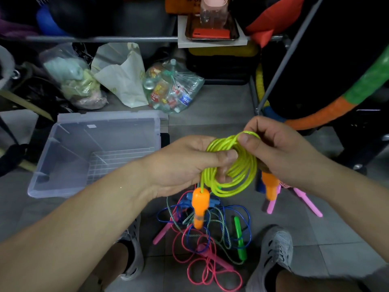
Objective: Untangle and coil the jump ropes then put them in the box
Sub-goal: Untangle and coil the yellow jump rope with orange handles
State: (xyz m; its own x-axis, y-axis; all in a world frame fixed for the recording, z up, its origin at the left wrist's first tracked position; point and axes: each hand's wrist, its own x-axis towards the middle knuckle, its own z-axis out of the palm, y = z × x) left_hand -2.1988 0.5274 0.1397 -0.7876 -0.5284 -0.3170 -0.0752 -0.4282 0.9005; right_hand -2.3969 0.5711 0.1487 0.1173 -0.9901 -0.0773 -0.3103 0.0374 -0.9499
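Observation:
A yellow-green jump rope (237, 173) is wound into a coil of several loops, held up in front of me. My left hand (187, 163) grips the coil's left side, thumb across the strands. My right hand (280, 152) pinches the top loop between thumb and fingers. Its two orange handles hang down, one (200, 205) below my left hand and the other (270, 187) under my right palm. A clear plastic box (96, 152) stands open on the floor to the left. A tangle of blue, pink and braided ropes (202, 234) lies on the floor between my shoes.
A green handle (240, 239) and pink handles (307, 201) lie among the tangle. Bags of bottles (172, 85) and clutter sit behind the box. A metal rack post (280, 66) and a padded orange-green tube (328, 114) stand at the right.

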